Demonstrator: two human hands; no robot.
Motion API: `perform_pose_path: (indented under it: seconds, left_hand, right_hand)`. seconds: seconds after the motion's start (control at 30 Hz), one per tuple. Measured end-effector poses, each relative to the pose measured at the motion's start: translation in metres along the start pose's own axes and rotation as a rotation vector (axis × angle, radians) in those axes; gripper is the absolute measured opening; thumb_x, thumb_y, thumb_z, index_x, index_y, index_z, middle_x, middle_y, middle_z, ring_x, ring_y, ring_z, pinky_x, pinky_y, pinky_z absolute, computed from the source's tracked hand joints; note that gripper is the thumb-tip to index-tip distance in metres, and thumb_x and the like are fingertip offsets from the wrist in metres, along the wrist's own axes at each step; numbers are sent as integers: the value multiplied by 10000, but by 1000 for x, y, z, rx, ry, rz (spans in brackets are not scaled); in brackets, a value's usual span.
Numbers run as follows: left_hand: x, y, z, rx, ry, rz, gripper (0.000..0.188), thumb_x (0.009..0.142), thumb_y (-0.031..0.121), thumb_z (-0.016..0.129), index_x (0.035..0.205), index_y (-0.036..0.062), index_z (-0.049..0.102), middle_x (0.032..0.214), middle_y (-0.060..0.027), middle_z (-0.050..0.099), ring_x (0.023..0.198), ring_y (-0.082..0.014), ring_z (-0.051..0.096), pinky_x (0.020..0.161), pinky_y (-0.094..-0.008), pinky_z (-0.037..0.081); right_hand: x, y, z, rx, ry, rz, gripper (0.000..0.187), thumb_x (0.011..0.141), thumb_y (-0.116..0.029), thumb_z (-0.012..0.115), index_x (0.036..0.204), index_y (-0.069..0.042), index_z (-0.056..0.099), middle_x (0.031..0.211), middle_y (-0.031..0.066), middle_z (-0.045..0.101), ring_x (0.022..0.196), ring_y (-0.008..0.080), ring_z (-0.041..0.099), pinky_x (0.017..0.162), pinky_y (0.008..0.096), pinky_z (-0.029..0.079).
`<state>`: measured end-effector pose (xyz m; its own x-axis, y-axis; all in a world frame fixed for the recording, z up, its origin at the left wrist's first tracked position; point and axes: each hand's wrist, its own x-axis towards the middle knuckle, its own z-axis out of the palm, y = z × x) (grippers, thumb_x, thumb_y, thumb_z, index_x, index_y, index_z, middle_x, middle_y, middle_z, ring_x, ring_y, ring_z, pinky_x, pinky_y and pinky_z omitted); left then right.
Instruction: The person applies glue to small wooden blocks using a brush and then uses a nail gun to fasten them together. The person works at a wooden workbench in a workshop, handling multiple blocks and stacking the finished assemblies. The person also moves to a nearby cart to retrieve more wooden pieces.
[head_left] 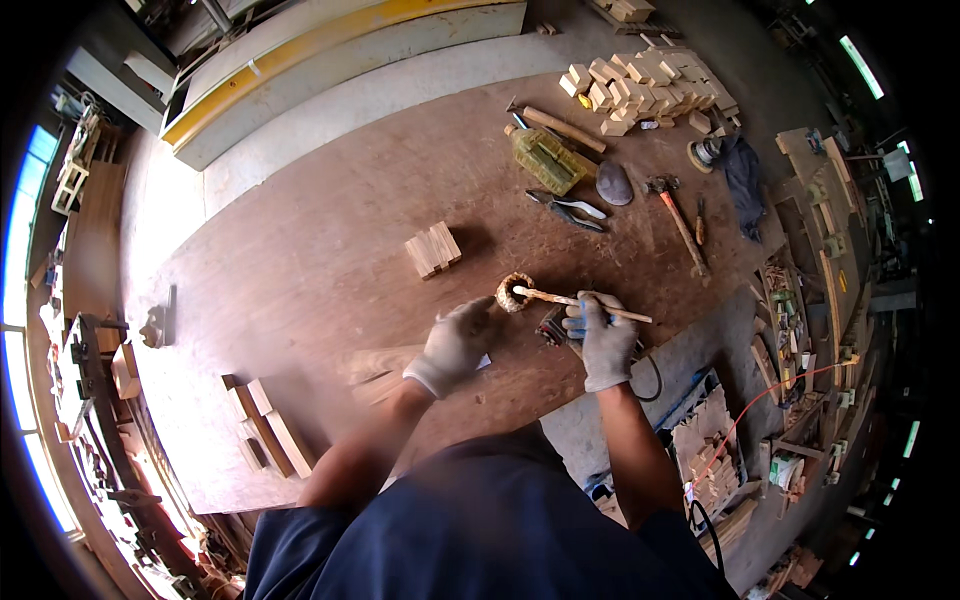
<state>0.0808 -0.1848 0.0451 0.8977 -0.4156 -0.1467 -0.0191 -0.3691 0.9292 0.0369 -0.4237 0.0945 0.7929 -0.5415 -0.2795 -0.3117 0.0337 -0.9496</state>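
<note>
A small round pot [510, 290] with a crusted, tan-stained rim stands near the middle of the brown worktable [330, 210]. My right hand [607, 345], in a grey glove with blue patches, is closed round the wooden handle of a brush [560, 299]; its pale tip lies inside the pot. My left hand [457, 347], gloved too, reaches up to the pot's left side. Its fingertips are dark and blurred, so whether they grip the rim is not visible. Just beyond the pot sits a block of joined light wood pieces [433, 250]. A dark metal tool [550, 327] is partly hidden beside my right hand.
Farther back lie pliers [567, 210], a hammer [685, 228], a yellowish plastic bottle [548, 160] and a grey dome-shaped thing [613, 184]. Stacked wooden blocks [650, 88] fill the far right corner, near a dark cloth [742, 185]. Wooden strips [270, 425] rest at the near left.
</note>
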Motion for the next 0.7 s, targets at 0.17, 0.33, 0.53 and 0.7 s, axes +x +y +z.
perform_pose_path:
  seconds: [0.17,0.33,0.53,0.7]
  left_hand:
    - [0,-26,-10,-796,86,-336,358,1073,217,621,1353,-6,643,1122,-101,725,969,-167,672,861,-314,568]
    - [17,-107,9,-746,35,-14,359,1106,266,531,1330,-4,607,1176,-135,703,1019,-238,692,882,-372,576]
    - [26,-115,18,-314,-19,139,396,1116,297,488,1360,0,580,1212,-156,692,1038,-267,689,898,-395,576]
    - [20,-97,23,-712,-113,34,408,1111,315,503,1368,8,583,1244,-178,693,1098,-301,694,961,-425,580]
  right_hand:
    - [-7,-8,-22,112,61,36,218,1049,-213,660,1149,-24,700,908,126,778,674,172,733,609,288,591]
    - [8,19,-28,201,43,97,289,1054,-222,638,1211,16,688,955,163,777,681,209,741,600,301,605]
    - [10,29,-37,336,23,317,281,1058,-277,619,1221,-56,680,929,111,769,702,202,725,640,322,601]
    - [-3,8,-52,573,-102,338,294,1074,-303,587,1203,-60,689,909,104,755,716,218,712,655,354,598]
